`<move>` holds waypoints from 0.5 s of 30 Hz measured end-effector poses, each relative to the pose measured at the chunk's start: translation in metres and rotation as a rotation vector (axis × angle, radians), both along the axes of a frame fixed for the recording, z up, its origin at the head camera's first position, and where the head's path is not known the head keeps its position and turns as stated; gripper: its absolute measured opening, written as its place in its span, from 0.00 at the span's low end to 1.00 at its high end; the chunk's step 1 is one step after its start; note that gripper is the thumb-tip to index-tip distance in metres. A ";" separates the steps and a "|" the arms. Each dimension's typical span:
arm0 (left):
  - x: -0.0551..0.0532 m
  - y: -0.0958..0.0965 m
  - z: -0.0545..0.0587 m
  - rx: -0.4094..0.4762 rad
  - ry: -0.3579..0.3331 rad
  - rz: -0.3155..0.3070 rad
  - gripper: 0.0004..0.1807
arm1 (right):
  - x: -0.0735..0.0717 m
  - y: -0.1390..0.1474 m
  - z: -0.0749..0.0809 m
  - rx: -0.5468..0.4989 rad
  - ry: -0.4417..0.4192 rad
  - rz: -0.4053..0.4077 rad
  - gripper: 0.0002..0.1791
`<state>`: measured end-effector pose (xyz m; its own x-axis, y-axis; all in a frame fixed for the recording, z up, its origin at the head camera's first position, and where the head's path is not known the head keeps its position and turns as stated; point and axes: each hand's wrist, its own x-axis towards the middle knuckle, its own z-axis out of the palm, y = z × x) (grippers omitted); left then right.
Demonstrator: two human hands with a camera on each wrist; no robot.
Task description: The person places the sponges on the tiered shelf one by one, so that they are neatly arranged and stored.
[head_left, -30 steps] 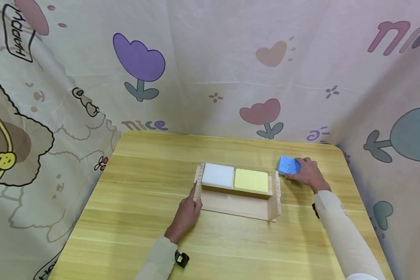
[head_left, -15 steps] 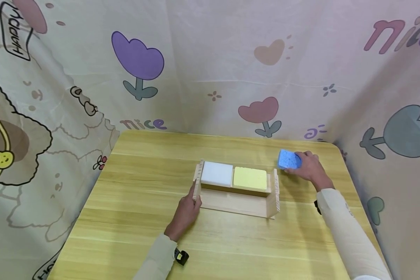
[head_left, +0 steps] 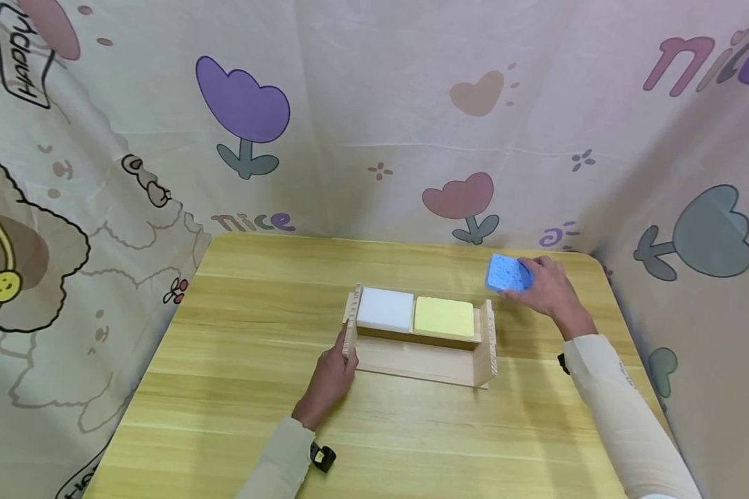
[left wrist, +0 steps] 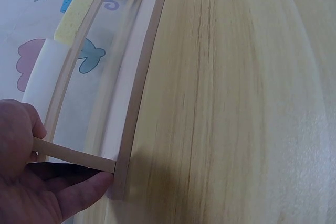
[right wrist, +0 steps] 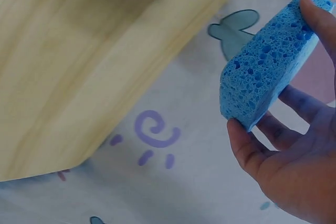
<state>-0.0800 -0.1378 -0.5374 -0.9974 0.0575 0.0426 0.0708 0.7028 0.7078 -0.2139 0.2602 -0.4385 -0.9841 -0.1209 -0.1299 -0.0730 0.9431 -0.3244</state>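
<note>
A blue sponge (head_left: 507,273) is pinched between the thumb and fingers of my right hand (head_left: 551,290), beyond the right end of a wooden rack (head_left: 421,360). The right wrist view shows the porous sponge (right wrist: 270,59) held off the table. My left hand (head_left: 329,381) grips the rack's left end panel, with thumb and fingers on both sides of it in the left wrist view (left wrist: 73,156). On the rack's raised rear shelf lie a white sponge-like block (head_left: 385,309) and a yellow sponge (head_left: 444,317), side by side.
The rack stands on a wood-grain table (head_left: 250,333). A patterned cloth (head_left: 349,104) hangs behind the table and along its sides. A dark wrist strap with a small device (head_left: 323,457) is on my left wrist.
My right hand has raised the blue sponge and moved it slightly back and to the left, tilting it. My left hand stays on the rack's end panel.
</note>
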 end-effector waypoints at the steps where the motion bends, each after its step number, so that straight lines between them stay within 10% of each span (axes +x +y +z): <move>1: 0.000 0.000 0.000 0.000 0.003 0.001 0.32 | 0.000 -0.002 0.002 0.003 0.001 0.004 0.50; 15: 0.000 -0.001 0.000 0.012 -0.015 -0.015 0.32 | 0.015 -0.035 0.031 -0.025 0.061 0.075 0.49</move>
<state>-0.0804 -0.1385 -0.5372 -0.9970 0.0722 0.0281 0.0704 0.6929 0.7176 -0.1985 0.2253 -0.4071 -0.9781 -0.1975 -0.0660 -0.1639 0.9258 -0.3407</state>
